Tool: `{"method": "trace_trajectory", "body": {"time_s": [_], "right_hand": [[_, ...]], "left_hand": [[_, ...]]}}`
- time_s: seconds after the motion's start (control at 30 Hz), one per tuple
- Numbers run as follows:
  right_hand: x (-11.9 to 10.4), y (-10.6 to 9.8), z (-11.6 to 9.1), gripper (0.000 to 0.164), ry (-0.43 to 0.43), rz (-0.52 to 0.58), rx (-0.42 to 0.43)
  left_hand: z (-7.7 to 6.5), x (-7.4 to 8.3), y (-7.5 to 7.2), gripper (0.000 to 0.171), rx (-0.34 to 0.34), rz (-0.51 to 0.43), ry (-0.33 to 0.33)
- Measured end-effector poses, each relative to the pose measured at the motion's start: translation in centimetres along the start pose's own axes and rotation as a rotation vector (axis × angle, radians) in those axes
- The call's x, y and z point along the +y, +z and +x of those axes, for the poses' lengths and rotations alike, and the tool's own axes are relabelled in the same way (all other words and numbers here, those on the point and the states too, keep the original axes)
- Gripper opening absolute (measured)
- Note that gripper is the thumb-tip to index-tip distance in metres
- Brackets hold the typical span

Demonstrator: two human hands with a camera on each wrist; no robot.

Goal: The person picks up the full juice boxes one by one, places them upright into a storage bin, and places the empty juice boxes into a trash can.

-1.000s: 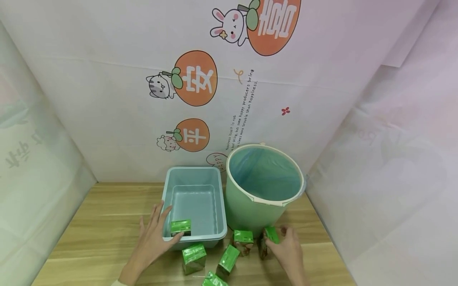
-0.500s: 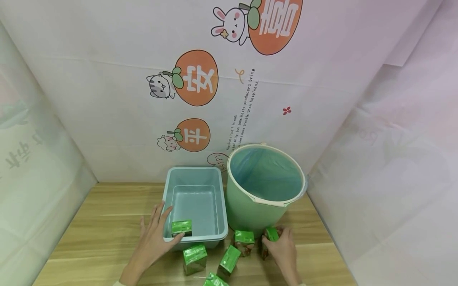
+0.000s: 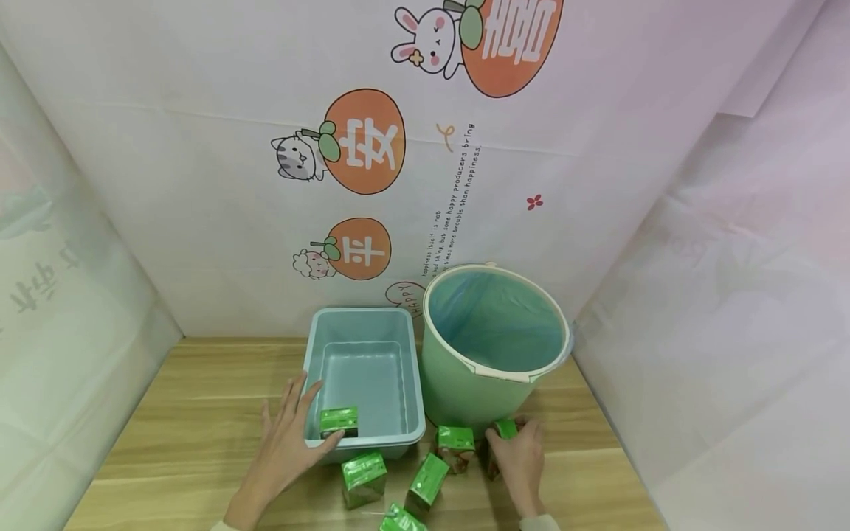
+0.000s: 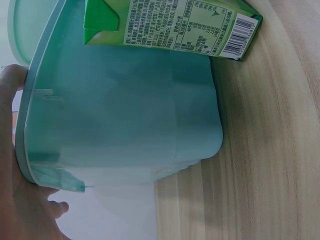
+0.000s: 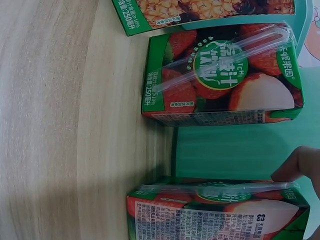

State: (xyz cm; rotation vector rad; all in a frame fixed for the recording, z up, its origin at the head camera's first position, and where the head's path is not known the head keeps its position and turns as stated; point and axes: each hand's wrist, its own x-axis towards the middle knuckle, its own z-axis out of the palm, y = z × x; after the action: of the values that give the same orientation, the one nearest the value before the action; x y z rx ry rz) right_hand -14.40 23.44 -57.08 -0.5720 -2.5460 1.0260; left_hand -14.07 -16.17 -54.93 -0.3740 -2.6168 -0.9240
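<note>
Box [image 3: 508, 428] your right hand [image 3: 521, 455] pinches near the table's right edge [image 3: 612, 464] could, dragged left, topple its neighbour [image 3: 456, 440]; left hand [image 3: 282, 445], fingers spread.

On the surface [image 3: 206, 413], the bucket [image 3: 465, 394] stands to the right of the tub [image 3: 365, 380], with the back wall [image 3: 226, 251] behind both. In the tub, at its near end, is one juice box [image 3: 339, 420]. Before the tub there is a second box [image 3: 364, 479]; to its right a third box [image 3: 427, 483], and nearer, between them, a fourth box [image 3: 401, 519]. Before the bucket stand a fifth box [image 3: 455, 442] and, to its right, a sixth box [image 3: 507, 429].
</note>
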Motion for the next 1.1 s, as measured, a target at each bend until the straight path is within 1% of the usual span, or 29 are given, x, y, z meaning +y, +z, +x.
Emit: {"method": "trace_trajectory", "body": {"time_s": [0.27,0.43,0.53,0.67,0.77,0.9,1.1], "right_hand": [[0.1,0.0,-0.1,0.063,0.041,0.014,-0.030],[0.2,0.1,-0.1,0.064,0.042,0.020,-0.039],[0.1,0.3,-0.2,0.063,0.026,0.019,-0.006],[0.1,0.7,-0.4,0.059,-0.012,0.018,0.072],[0.2,1.0,-0.6,0.057,-0.036,0.021,0.114],[0.4,1.2,-0.7,0.054,-0.050,0.012,0.146],[0.4,1.3,-0.5,0.051,-0.069,-0.007,0.171]], "left_hand": [[0.0,0.0,0.1,0.092,0.006,0.002,0.003],[0.0,-0.1,0.1,0.092,0.012,-0.001,0.004],[0.0,-0.1,0.0,0.092,0.009,0.002,0.004],[0.0,-0.1,0.0,0.092,0.003,-0.006,0.001],[0.0,-0.1,0.1,0.092,0.007,-0.009,0.002],[0.0,0.0,0.2,0.092,0.015,-0.009,0.011],[0.1,0.0,0.0,0.092,0.004,-0.006,0.002]]}}
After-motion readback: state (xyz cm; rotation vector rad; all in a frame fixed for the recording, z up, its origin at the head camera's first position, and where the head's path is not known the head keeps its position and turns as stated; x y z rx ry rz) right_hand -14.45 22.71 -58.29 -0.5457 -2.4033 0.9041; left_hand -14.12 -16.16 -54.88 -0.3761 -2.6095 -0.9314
